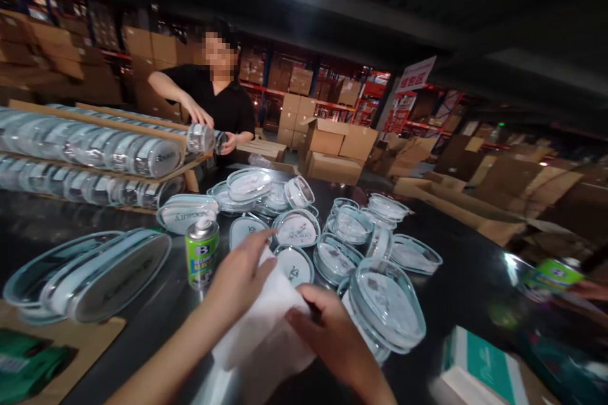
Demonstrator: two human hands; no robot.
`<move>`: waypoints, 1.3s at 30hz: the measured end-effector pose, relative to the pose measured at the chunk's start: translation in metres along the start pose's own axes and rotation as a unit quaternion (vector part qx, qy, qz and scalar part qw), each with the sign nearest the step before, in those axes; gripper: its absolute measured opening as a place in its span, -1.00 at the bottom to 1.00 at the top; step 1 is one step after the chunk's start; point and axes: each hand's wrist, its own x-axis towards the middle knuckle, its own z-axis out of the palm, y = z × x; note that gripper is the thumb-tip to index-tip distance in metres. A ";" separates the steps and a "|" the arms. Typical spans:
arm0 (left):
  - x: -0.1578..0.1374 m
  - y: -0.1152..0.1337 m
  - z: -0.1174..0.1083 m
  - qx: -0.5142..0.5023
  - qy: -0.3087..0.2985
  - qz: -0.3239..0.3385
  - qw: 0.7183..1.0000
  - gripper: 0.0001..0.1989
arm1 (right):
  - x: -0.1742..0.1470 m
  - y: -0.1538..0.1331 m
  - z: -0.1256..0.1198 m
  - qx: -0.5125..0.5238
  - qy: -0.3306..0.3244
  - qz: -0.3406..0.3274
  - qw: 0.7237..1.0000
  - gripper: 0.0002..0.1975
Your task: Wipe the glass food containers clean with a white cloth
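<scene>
Holding the white cloth point(266, 323) above the desk point(468, 281), toward its near edge; I have left hand point(243, 277) and right hand point(329, 323) both pinched on it, clear cases point(297, 228) lying beyond.

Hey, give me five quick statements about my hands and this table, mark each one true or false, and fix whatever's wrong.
1. Your left hand and right hand are both on a white sheet. True.
2. The spray can near your left hand is lying on its side. False: it stands upright on the dark table.
3. A second green can shows near the picture's right edge. True.
4. The co-worker across from you is holding nothing. False: the co-worker's hands are on a clear case.
5. A teal-and-white box lies at the lower right. True.
</scene>
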 end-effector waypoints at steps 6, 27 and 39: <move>0.007 -0.011 -0.010 0.170 -0.139 -0.062 0.974 -0.63 | 0.001 0.000 0.015 -0.066 0.064 -0.003 0.996 -0.93; 0.000 -0.010 -0.046 -0.164 -0.097 -0.174 0.966 -0.64 | 0.010 0.011 0.032 -0.037 -0.055 -0.045 0.997 -0.72; 0.007 -0.012 -0.044 -0.046 -0.089 -0.144 0.984 -0.48 | -0.006 -0.007 0.080 0.059 -0.016 -0.089 0.994 -0.78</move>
